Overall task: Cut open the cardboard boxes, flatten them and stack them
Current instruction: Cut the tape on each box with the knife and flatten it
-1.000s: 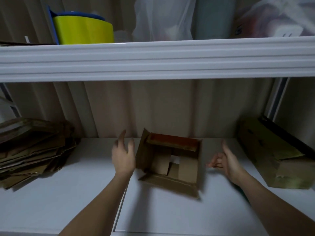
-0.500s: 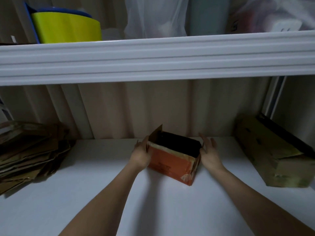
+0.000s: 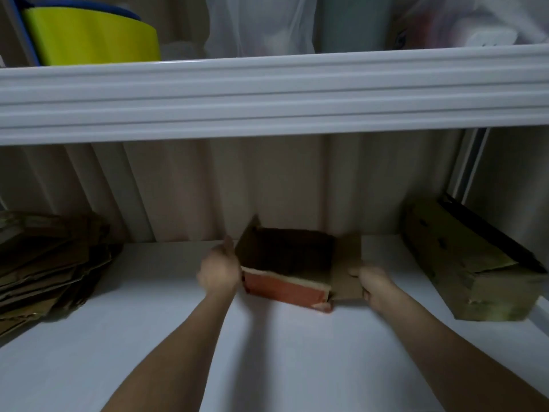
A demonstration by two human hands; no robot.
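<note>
A small cardboard box (image 3: 285, 288) with an orange-red front and a dark open top sits at the middle of the white shelf (image 3: 142, 337). My left hand (image 3: 219, 270) presses against its left side, beside the raised left flap. My right hand (image 3: 372, 282) grips the right flap (image 3: 346, 263), which is folded outward and lies nearly flat. A pile of flattened cardboard (image 3: 50, 263) rests at the far left of the shelf. A closed brown-green box (image 3: 463, 266) lies at the right.
An upper white shelf (image 3: 267, 96) runs overhead, holding a yellow-and-blue container (image 3: 89, 40) and plastic bags (image 3: 258, 22). A ribbed beige wall (image 3: 267, 185) closes the back. The shelf's front stretch between my forearms is bare white surface.
The box went from tipped with its opening toward me to standing with its orange side facing me. My hands closed in on its sides, and the right flap has swung outward under my right hand.
</note>
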